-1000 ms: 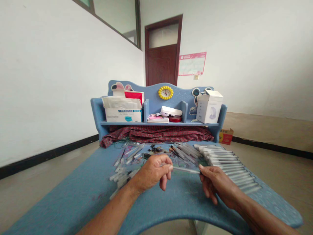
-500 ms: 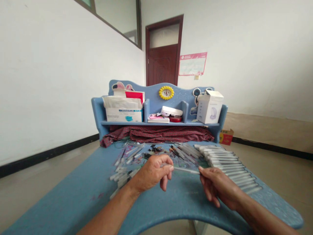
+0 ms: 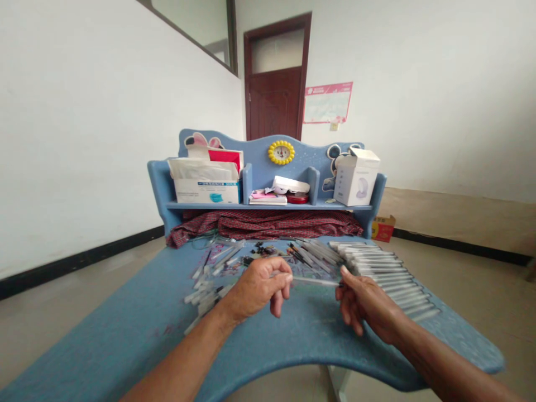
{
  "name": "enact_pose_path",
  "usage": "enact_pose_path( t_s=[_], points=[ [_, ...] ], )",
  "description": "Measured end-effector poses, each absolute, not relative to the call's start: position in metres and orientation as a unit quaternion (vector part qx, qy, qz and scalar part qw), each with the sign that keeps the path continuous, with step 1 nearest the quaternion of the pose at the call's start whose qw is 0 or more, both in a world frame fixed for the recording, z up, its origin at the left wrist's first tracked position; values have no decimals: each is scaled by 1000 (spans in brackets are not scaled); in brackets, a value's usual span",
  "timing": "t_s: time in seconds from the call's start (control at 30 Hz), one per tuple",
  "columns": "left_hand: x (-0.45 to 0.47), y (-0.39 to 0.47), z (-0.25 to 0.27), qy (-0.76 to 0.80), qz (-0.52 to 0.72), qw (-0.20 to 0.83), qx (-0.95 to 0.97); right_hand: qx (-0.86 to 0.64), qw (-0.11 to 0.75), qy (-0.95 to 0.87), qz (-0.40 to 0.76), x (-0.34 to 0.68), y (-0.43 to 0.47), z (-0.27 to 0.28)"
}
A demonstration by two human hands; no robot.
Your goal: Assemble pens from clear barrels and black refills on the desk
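Through my head view I have the slim, pale pen (image 3: pixel 315 281) above the near part of the blue table (image 3: pixel 305 340), its long axis running crosswise, almost level, the right end dipping slightly toward me. My left hand (image 3: pixel 260 286) pinches one end between thumb and forefinger, and my right hand (image 3: pixel 363 297) grips the other, where a dark bit shows, though blur keeps me from telling which end writes. Beside my right hand, the row of pens (image 3: pixel 404 281) lies roughly crosswise too.
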State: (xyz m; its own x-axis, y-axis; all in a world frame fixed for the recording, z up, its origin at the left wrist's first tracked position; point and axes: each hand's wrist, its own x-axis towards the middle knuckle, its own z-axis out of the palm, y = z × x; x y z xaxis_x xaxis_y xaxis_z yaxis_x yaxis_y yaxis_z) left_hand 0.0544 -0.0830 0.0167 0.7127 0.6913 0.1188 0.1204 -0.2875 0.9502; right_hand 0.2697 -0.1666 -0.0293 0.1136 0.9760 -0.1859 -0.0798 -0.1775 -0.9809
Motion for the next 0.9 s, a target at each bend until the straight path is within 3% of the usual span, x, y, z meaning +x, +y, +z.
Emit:
enact_pose_path(
  t_s=[0.2,0.9],
  points=[
    [55,-81,17,276,277,540,745,-511,558,-433,491,277,-167,-27],
    [53,-82,19,267,277,527,758,-465,544,-434,546,273,-164,-30]
  ],
)
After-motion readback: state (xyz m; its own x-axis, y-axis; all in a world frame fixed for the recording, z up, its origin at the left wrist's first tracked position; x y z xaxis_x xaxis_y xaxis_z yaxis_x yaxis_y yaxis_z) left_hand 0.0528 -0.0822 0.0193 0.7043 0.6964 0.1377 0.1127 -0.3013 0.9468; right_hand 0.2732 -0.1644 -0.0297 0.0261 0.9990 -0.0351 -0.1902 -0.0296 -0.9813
